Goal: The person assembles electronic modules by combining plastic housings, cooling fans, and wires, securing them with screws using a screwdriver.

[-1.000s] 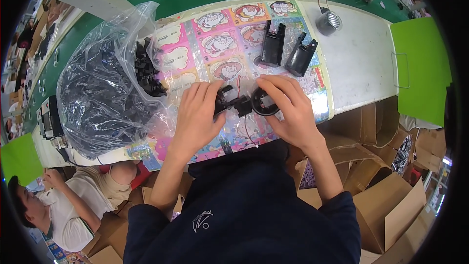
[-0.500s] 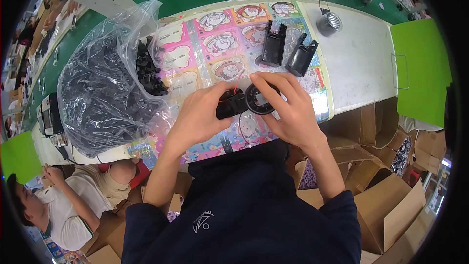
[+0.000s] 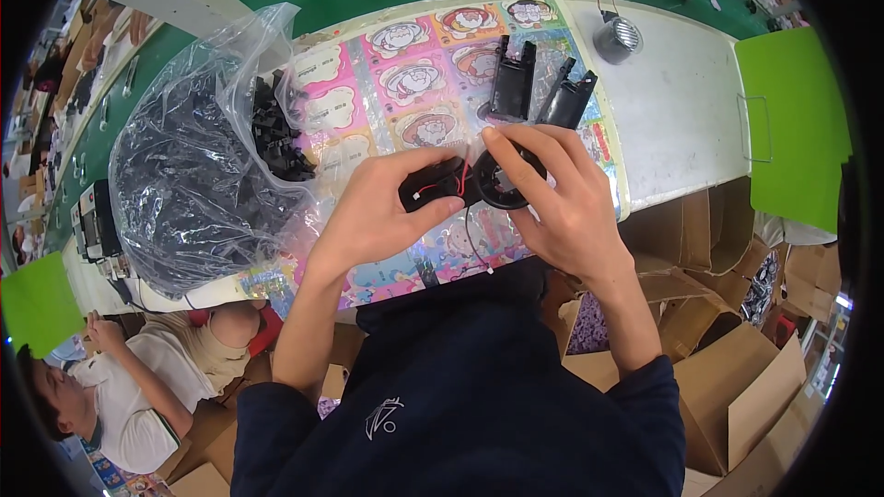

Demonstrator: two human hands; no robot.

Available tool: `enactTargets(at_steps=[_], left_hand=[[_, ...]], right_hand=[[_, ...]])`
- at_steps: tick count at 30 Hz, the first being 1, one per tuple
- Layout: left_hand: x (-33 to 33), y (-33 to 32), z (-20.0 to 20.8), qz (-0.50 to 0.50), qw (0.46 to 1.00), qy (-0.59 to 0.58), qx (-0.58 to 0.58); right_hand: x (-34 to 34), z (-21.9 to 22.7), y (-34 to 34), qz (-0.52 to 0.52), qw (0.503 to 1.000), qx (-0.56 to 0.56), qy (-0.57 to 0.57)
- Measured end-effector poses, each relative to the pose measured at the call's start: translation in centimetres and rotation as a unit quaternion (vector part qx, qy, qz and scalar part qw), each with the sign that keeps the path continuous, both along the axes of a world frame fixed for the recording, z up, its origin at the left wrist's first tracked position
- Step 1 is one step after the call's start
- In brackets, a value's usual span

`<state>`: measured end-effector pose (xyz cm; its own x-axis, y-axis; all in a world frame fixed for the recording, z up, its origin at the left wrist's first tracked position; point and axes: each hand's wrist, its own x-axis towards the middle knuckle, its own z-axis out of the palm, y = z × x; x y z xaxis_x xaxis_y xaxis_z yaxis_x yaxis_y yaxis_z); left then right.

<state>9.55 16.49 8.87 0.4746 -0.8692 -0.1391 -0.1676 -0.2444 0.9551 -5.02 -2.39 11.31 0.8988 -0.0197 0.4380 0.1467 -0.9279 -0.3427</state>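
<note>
Black casing [image 3: 418, 189] and black ring [image 3: 489, 193] held side by side

The left hand [image 3: 382, 207] grips the casing between thumb and fingers, above the surface [image 3: 668, 129] and close to its near edge. A red wire [image 3: 464, 175] shows at the casing. The right hand [image 3: 566, 198] curls around the ring, forefinger laid across it; whether the two parts join cannot be told. A thin dark wire [image 3: 472, 235] with a white tip trails toward the near edge. Two upright-pronged black housings [image 3: 513, 87] lie toward the far edge, left of a round grilled unit [image 3: 617, 40]. A clear plastic bag [image 3: 189, 193] of black pieces fills the surface's left end.
</note>
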Motion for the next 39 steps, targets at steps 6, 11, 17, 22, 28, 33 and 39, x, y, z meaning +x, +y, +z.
enactTargets(at_steps=[6,11,17,22,28,33,39], left_hand=[[0.1,-0.7,0.1,-0.002,0.999,0.03,0.014],[-0.1,-1.2,-0.6,0.025,0.997,0.067,-0.023],[-0.4,-2.0,-0.6,0.07,0.989,0.116,-0.061],[-0.1,-2.4,-0.8,0.06,0.989,0.103,-0.091],[-0.2,-3.7,-0.5,0.058,0.988,0.121,-0.078],[-0.6,-4.7,-0.8,0.09,0.985,0.108,-0.101],[-0.4,-4.3,0.0,0.048,0.975,0.147,-0.16]], right_hand=[[0.1,0.5,0.0,-0.014,1.0,-0.003,-0.002],[0.5,0.3,-0.4,-0.013,0.999,-0.035,-0.02],[1.9,1.0,-1.5,0.01,0.997,-0.057,-0.057],[2.6,1.3,-2.2,0.022,0.994,-0.085,-0.059],[2.6,2.0,-1.9,0.006,0.99,-0.121,-0.069],[2.9,2.6,-2.5,-0.002,0.989,-0.136,-0.06],[3.0,4.4,-4.1,0.048,0.998,-0.018,-0.03]])
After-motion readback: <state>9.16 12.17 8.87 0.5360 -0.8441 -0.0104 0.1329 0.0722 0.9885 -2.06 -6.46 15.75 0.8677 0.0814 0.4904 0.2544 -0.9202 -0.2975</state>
